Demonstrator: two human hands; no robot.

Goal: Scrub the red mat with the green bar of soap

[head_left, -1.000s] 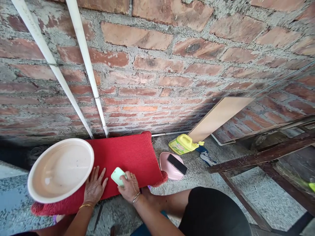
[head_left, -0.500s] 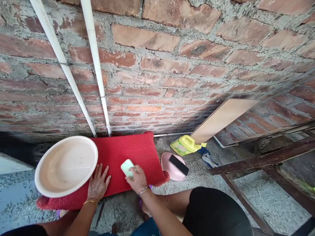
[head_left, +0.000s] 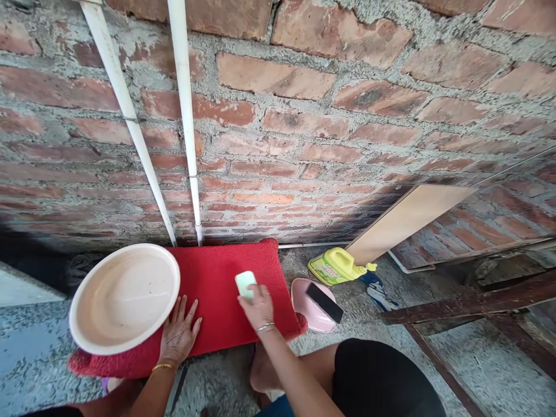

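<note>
A red mat (head_left: 217, 313) lies over a low, flat surface whose support is hidden, its right end hanging down a little. My right hand (head_left: 258, 304) grips a pale green, rounded block (head_left: 245, 284) and presses it on the mat's right half. The block could be a scrubbing brush or a bar of soap; its underside is hidden. My left hand (head_left: 179, 330) lies flat on the mat with fingers spread, beside the rim of a cream plastic basin (head_left: 171, 307). That basin rests on the mat's left end and holds no more than small dark specks.
Right of the mat, a black phone (head_left: 325, 302) lies on a pink plastic stool (head_left: 304, 310). Behind it stand a yellow jug (head_left: 332, 266) and a leaning board (head_left: 403, 223). White pipes (head_left: 186, 110) run down the brick wall (head_left: 295, 121). A dark wooden frame (head_left: 460, 301) is at far right.
My right hand has slid the pale green block to the right and slightly away across the mat. My left hand stays flat by the basin. The whole view has shifted slightly.
</note>
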